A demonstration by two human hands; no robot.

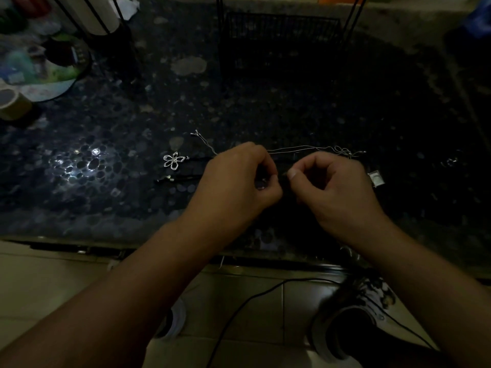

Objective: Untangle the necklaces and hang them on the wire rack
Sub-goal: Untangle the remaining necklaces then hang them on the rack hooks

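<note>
On the dark speckled table [132,203] lie tangled necklaces. A silver flower pendant [173,160] on a black cord lies left of my hands. A thin silver chain [300,148] runs from behind my left hand to a knot at the right. My left hand [239,179] and my right hand [332,181] are close together, fingers curled, each pinching a dark cord between them; the cord itself is barely visible in the dim light. A black wire rack [281,30] stands at the back of the table. A small square pendant [376,179] lies right of my right hand.
A round plate with clutter [45,73] and a tape roll [13,103] sit at the far left. Black rack legs [106,19] rise at the back left. Below the table edge are tiled floor, a black cable [252,298] and a shoe [353,314].
</note>
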